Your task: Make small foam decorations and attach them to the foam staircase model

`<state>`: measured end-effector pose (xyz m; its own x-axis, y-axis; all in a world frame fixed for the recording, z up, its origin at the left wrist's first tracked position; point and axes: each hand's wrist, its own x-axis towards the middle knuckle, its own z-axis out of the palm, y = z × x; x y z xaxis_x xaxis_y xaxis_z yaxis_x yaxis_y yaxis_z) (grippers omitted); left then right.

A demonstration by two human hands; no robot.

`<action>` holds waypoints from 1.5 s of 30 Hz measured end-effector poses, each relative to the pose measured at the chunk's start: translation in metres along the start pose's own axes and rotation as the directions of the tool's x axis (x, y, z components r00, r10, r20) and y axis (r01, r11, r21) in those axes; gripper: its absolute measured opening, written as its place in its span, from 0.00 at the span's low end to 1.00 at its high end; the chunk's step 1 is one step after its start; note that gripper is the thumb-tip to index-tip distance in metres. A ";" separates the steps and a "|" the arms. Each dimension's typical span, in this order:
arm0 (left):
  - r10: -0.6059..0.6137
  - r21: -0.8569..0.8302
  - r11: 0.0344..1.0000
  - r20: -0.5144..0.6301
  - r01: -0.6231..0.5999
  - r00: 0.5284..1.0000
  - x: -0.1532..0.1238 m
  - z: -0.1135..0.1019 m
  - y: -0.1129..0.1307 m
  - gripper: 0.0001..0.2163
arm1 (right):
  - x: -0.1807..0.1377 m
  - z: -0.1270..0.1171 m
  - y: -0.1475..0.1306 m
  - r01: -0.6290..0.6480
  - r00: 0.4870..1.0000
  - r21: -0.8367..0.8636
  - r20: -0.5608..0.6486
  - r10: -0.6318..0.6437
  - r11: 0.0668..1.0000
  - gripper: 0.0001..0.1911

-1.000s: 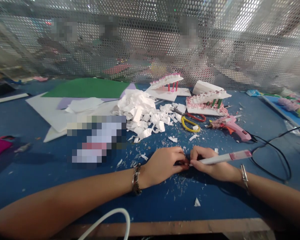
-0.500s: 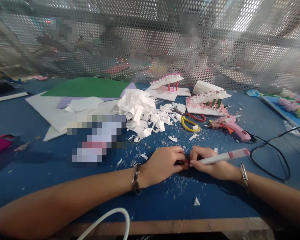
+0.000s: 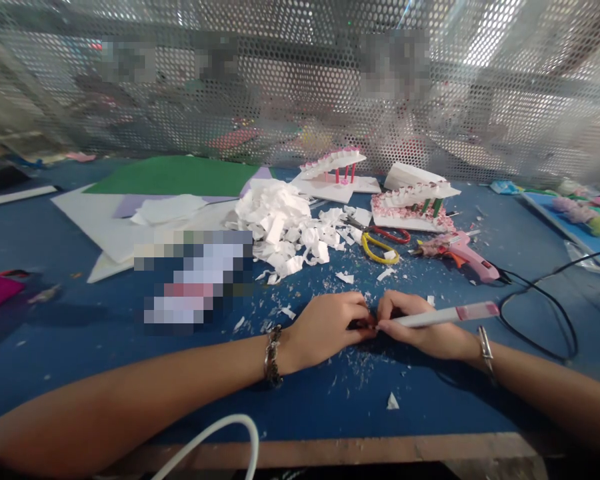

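My right hand (image 3: 423, 325) is closed round a white marker pen (image 3: 443, 315) with a pinkish end, its tip pointing left toward my other hand. Fingers curled and pressed together, my left hand (image 3: 333, 327) rests on the blue table, its fingertips almost meeting the pen tip. Whatever lies between the two sets of fingertips is too small and hidden to make out. White paper scraps (image 3: 275, 227) are heaped beyond my left hand. Scissors (image 3: 380, 250) with one yellow and one red handle loop lie beyond my right hand.
A pink glue gun (image 3: 467, 255) with a black cord (image 3: 545, 303) lies at right. Two small white models, one with red posts (image 3: 337, 170) and one with green posts (image 3: 415, 200), stand behind. Green sheet (image 3: 180, 175) lies back left; white cable (image 3: 220, 427) curves in front.
The pen and my right hand have shifted very slightly left. My left hand stays in nearly the same place.
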<state>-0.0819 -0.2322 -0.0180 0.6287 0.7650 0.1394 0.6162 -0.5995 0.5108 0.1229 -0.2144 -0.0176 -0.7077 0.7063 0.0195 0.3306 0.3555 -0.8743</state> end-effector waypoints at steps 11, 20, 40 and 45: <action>0.015 -0.008 1.000 -0.003 -0.015 1.000 0.000 0.002 -0.003 0.07 | -0.001 0.000 0.003 -0.008 1.000 -0.009 0.006 0.008 1.000 0.12; 0.016 0.000 1.000 -0.009 -0.016 1.000 -0.001 0.002 -0.002 0.07 | -0.001 0.000 0.002 -0.006 1.000 -0.019 0.001 0.006 1.000 0.11; 0.008 0.129 0.992 0.007 -0.008 1.000 0.001 0.003 0.001 0.10 | -0.001 0.001 -0.002 0.054 0.998 -0.004 0.012 -0.054 0.999 0.12; 0.002 0.159 0.987 0.011 -0.004 1.000 0.001 0.003 0.000 0.11 | 0.000 0.002 -0.003 0.061 0.998 0.002 0.001 -0.061 0.998 0.12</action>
<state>-0.0797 -0.2324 -0.0202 0.6350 0.7612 0.1315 0.6815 -0.6322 0.3687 0.1205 -0.2162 -0.0163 -0.7269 0.6829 0.0726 0.2853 0.3964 -0.8726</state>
